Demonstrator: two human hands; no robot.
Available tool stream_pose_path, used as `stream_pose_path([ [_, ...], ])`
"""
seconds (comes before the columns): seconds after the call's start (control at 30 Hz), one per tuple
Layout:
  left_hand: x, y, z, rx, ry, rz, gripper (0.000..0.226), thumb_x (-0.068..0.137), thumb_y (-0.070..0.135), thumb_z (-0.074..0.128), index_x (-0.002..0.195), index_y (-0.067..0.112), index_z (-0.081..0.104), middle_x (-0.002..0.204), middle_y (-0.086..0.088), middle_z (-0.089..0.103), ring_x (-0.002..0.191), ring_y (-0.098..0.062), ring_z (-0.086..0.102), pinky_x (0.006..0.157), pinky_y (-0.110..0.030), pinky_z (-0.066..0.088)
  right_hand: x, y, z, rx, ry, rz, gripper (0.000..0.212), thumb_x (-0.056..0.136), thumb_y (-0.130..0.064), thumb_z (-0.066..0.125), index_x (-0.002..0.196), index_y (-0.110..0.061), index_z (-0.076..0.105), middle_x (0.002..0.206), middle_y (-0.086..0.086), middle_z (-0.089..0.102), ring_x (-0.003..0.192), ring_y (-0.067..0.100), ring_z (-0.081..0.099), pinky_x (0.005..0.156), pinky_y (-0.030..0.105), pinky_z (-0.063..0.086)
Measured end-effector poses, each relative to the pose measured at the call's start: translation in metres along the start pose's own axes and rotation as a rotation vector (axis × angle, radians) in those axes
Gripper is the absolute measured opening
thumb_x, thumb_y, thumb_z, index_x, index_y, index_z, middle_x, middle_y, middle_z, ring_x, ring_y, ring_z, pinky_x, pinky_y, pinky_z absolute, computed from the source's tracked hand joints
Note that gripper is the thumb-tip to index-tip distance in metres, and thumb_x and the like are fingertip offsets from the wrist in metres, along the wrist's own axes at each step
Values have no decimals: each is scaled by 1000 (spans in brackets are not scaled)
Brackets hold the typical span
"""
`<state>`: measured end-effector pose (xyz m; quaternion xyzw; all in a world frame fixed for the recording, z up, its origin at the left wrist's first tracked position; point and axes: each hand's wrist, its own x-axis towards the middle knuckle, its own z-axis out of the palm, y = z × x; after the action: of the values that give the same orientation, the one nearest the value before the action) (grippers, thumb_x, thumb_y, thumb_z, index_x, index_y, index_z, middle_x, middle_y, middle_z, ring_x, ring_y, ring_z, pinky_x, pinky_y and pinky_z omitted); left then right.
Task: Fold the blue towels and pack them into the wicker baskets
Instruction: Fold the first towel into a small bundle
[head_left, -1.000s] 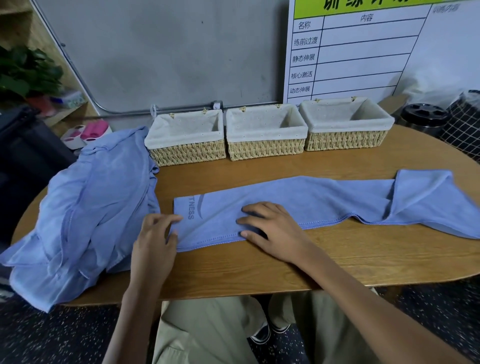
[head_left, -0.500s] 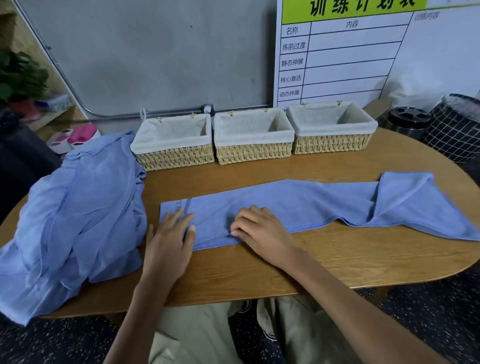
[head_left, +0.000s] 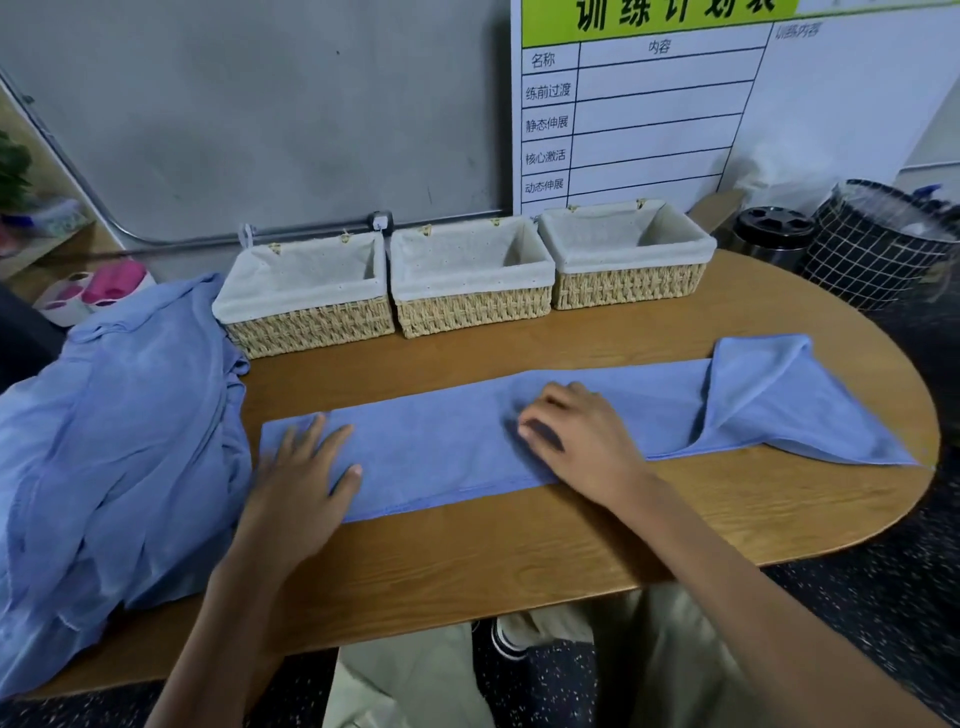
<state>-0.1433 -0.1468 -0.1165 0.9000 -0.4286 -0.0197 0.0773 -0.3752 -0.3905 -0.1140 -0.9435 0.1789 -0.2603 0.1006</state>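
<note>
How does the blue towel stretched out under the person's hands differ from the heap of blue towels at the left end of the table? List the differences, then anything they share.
1. The stretched towel lies as a long flat strip; the heap is bunched and wrinkled.
2. The left hand and right hand rest on the stretched towel; neither touches the heap.
3. The stretched towel lies in front of the baskets; the heap sits beside the left basket and spills over the table edge.

Shared: same blue cloth, same wooden table, neither in a basket yet.

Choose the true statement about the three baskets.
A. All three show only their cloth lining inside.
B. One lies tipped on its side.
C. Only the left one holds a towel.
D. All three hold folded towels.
A: the left basket, middle basket and right basket stand upright, showing only lining.
</note>
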Motion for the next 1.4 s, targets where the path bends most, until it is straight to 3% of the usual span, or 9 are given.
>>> stream_pose_path([
  [0.1, 6, 34, -4, -62, 36, 18, 60, 103, 53, 31, 157, 27, 28, 167, -4, 16, 154, -30, 11, 121, -55, 17, -12, 21, -3, -26, -53, 52, 31, 92, -41, 43, 99, -22, 67, 99, 0, 57, 88, 28, 54, 74, 43, 48],
  [0.2, 7, 53, 9, 29, -44, 66, 79, 89, 80, 6, 158, 42, 12, 168, 5, 1, 155, -29, 0, 120, -58, 6, -19, 24, -5, -52, -68, 48, 30, 92, -42, 43, 103, -25, 65, 102, -3, 56, 90, 25, 52, 74, 40, 46],
  [0.33, 11, 38, 17, 94, -62, -19, 101, 71, 92, -11, 157, 45, 14, 168, 5, 3, 154, -31, 5, 119, -61, 9, -27, 53, -19, -122, -41, 84, 29, 92, -43, 44, 101, -26, 65, 100, -3, 54, 88, 24, 53, 71, 38, 45],
  [0.43, 14, 40, 16, 120, -114, -86, 92, 75, 92, 0, 156, 48, 9, 168, 7, 0, 154, -28, 3, 119, -60, 10, -38, 79, -34, -151, -17, 130, 23, 92, -40, 48, 99, -25, 64, 98, -3, 51, 84, 23, 52, 68, 36, 45],
  [0.57, 20, 66, 14, -39, -2, -134, 87, 83, 86, 20, 156, 38, 24, 166, -1, 18, 152, -30, 16, 118, -60, 21, -55, 100, -55, -179, 12, 165, 20, 92, -37, 50, 98, -24, 64, 95, -3, 52, 82, 22, 50, 67, 36, 45],
  [0.7, 24, 78, 30, 7, -119, -91, 95, 74, 91, -1, 157, 45, 6, 168, 3, -3, 154, -30, 2, 119, -62, 15, -69, 107, -61, -140, 77, 200, 17, 93, -33, 51, 95, -22, 64, 90, -3, 52, 78, 21, 47, 67, 35, 42],
  [0.93, 18, 80, 23, 50, -115, -94, 117, 52, 98, -21, 155, 47, -1, 168, 5, -9, 154, -28, -3, 119, -63, 12, -71, 106, -55, -174, 100, 185, 17, 93, -32, 52, 95, -21, 65, 90, -2, 51, 79, 22, 45, 66, 39, 42],
  [1.4, 14, 84, 19, 76, -87, -61, 109, 66, 93, -15, 158, 41, 10, 169, 0, 0, 154, -31, 3, 117, -64, 13, -71, 105, -56, -210, 115, 173, 18, 92, -32, 51, 92, -20, 65, 88, -4, 51, 74, 19, 43, 65, 36, 39],
])
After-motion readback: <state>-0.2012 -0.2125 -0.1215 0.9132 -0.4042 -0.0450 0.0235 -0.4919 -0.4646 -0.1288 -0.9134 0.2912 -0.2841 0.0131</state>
